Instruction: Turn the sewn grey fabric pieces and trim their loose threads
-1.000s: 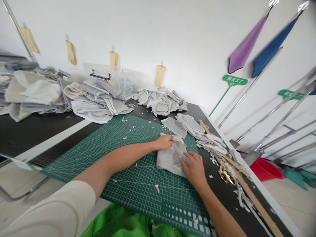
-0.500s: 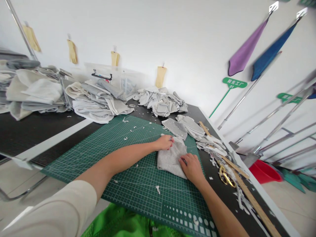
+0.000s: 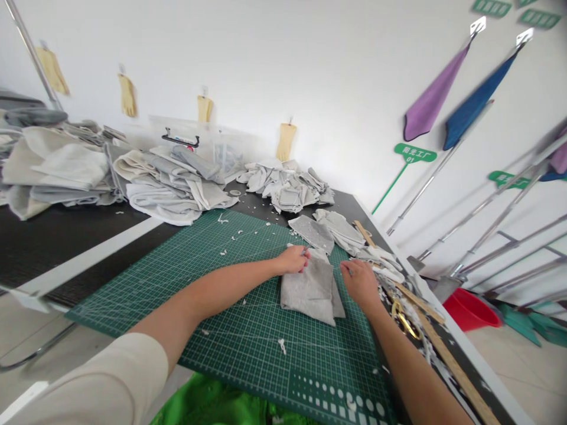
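A folded grey cloth [image 3: 308, 289] lies on the green cutting mat [image 3: 248, 336]. My left hand [image 3: 293, 260] rests at its upper left corner, fingers curled round a small dark thing too small to make out. To the right of the cloth, apart from it, my right hand [image 3: 358, 278] hovers over the mat's right part with fingers curled; what they hold, if anything, is too small to tell. Another layer of grey fabric shows under the cloth's right edge. Just beyond, a flat grey piece [image 3: 312, 233] lies at the mat's far edge.
Gold-handled scissors [image 3: 404, 319], a wooden ruler [image 3: 456, 360] and white scraps line the right edge. Fabric piles [image 3: 177, 183] and smaller stacked pieces [image 3: 287, 188] stand at the back, near a clear box [image 3: 230, 144]. A red bucket [image 3: 472, 310] is on the floor.
My right hand has let go of the cloth's right side and moved up and right. The lower layer at that side now shows. My left hand stays at the upper left corner.
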{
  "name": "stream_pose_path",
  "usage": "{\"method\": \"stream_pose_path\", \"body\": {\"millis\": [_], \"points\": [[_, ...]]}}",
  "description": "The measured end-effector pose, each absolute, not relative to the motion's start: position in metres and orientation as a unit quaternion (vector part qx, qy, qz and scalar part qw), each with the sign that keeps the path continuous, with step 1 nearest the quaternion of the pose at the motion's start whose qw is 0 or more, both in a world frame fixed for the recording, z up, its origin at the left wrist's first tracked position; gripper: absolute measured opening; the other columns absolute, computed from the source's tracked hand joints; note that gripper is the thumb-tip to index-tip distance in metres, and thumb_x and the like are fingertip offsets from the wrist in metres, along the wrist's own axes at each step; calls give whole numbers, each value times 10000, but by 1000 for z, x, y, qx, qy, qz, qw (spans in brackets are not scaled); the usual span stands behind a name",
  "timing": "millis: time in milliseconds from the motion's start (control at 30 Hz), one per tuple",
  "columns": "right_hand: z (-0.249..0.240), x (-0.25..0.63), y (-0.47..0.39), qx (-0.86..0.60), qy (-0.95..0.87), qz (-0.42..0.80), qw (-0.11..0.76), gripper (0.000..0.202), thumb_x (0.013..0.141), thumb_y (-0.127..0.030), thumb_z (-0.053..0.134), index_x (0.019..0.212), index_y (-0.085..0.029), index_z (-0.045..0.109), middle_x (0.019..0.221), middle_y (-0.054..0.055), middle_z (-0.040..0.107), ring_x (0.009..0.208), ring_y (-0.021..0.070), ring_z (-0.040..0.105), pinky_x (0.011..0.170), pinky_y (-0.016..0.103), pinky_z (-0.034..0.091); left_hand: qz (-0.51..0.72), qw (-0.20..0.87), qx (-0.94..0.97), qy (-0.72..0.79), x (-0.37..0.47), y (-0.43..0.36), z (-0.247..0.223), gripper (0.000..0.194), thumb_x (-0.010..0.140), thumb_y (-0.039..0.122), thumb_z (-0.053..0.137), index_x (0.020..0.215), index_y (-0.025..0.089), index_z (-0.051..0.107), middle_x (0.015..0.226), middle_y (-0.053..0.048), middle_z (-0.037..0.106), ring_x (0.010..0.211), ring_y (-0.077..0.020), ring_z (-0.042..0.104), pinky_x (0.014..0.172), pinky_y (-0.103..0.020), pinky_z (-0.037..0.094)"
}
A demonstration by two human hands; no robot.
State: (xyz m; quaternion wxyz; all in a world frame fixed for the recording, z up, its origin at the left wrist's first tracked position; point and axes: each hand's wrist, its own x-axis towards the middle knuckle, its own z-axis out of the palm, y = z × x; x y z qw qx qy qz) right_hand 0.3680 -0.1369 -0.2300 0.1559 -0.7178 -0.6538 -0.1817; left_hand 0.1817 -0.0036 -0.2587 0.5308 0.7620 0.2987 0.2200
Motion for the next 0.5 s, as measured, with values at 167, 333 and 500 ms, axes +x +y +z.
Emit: {"method": "stream_pose_path", "body": {"millis": [167,333,500], "points": [[-247,387,-130,-772,-591,-188,137,350,859,-214,345,979,-97,652,921,180,648,925,282,575,858,419,361,221,533,760,298,180,-2,-258,196,780,137,414,927,135,543,729,-18,607,457,-67,525,443,-170,407],[-261,395,-136,-795,-560,-183,146,433,791,-107,312,1129,-14,566,1103,241,593,1083,298,539,918,437,382,223,534,757,303,180,0,-261,210,752,110,431,922,139,552,727,-13,615,457,-71,531,453,-177,416],[-254,363,-145,-729,-644,-125,197,458,878,-245,307,1277,-91,472,1281,144,520,1195,227,477,987,391,396,227,537,753,305,180,0,-262,221,748,102,422,921,142,554,708,-6,614,458,-74,531,456,-179,417]]}}
